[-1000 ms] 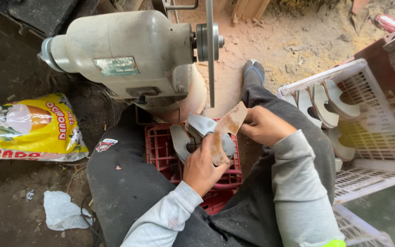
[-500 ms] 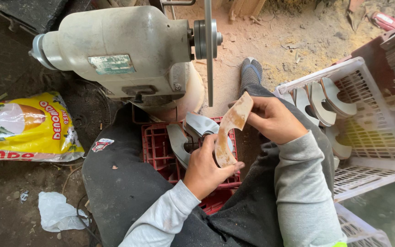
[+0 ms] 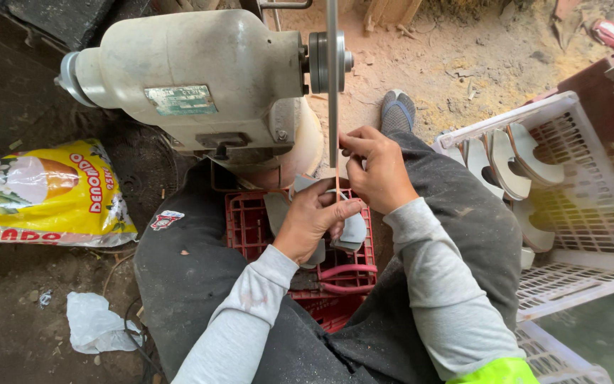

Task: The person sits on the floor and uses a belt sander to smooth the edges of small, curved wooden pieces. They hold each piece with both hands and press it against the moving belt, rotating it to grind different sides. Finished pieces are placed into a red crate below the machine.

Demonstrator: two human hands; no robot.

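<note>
I sit with a red crate (image 3: 250, 224) between my legs, under a grey bench motor (image 3: 186, 78) whose thin vertical disc (image 3: 332, 78) spins at its right end. My left hand (image 3: 314, 220) and my right hand (image 3: 374, 167) both pinch a thin tan shoe-sole piece (image 3: 337, 186), seen edge-on and held upright just below the disc. Grey curved sole pieces (image 3: 353, 229) lie in the crate under my left hand, next to red-handled pliers (image 3: 342, 274).
A white plastic basket (image 3: 577, 213) with several curved sole pieces (image 3: 513, 160) stands at my right. A yellow printed sack (image 3: 44, 192) lies at left, a crumpled white bag (image 3: 94, 323) below it. Sawdust covers the ground ahead, near my shoe (image 3: 397, 110).
Both hands have turned the tan piece from flat-facing to edge-on and raised it toward the disc. My view has shifted slightly right.
</note>
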